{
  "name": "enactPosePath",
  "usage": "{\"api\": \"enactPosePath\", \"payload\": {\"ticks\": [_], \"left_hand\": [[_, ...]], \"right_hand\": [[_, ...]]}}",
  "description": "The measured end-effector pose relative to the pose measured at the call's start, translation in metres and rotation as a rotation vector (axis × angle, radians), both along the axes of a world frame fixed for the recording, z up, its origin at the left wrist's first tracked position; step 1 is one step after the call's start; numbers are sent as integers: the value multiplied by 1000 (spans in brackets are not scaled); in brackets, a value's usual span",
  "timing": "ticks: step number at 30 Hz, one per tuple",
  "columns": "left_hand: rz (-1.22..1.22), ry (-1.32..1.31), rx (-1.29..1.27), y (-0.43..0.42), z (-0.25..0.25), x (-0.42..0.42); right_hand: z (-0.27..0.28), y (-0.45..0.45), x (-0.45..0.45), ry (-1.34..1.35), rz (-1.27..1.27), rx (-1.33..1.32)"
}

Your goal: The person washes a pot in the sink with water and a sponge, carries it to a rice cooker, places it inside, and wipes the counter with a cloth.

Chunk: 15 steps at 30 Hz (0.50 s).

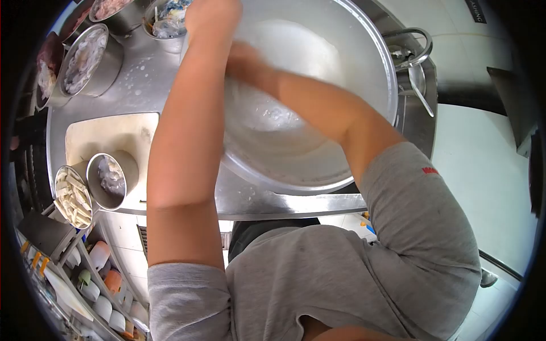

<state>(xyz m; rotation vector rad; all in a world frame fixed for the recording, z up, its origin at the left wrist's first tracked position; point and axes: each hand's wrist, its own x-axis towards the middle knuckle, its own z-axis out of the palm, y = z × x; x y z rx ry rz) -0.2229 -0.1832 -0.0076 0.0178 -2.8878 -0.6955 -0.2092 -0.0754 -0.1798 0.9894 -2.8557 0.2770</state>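
Observation:
A big round metal pot (pixel 367 40) is in front of me, with whitish, cloudy liquid (pixel 307 51) and some bubbles inside. My left hand (pixel 213 16) is at the top edge of the view, over the pot's left rim. It looks closed, but its fingers are partly cut off, and what it holds cannot be made out. My right hand (pixel 247 62) reaches across the pot to its left side, near my left forearm. Motion blurs this hand, so its fingers and anything in them are unclear.
Steel pots of pale, wet-looking food (pixel 85 59) stand at the upper left. A container with plastic wrapping (pixel 168 25) is beside the big pot. On a cutting board (pixel 111 129) sits a metal cup (pixel 116 179), next to a cup of pale strips (pixel 73 199). A ladle (pixel 420 85) lies right.

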Motion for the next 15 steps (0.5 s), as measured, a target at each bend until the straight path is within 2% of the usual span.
{"api": "enactPosePath", "payload": {"ticks": [1,2,4,6,7,9,10,11,12,13,15], "left_hand": [[-3,15,13,0,2,-1],[-1,10,7,1,3,-2],[13,-11,4,2,5,-2],[18,-25,35,1,5,-3],[14,-33,57,1,5,-3],[29,-17,69,2,5,-2],[34,-8,74,2,7,-1],[39,22,91,1,7,0],[40,53,106,1,7,2],[39,86,120,1,6,4],[53,42,126,2,5,-1]], "right_hand": [[28,10,-20,-112,-172,179],[40,30,-37,-190,-255,167],[37,81,-62,-49,-405,247],[47,132,-57,-152,-630,373],[53,154,-43,-135,-690,354],[60,192,-11,-231,-722,513],[39,226,4,-228,-599,642],[55,229,36,-402,-496,779],[71,224,68,-492,-283,924],[89,210,104,-489,-87,923],[82,169,146,-731,70,1025]]}}
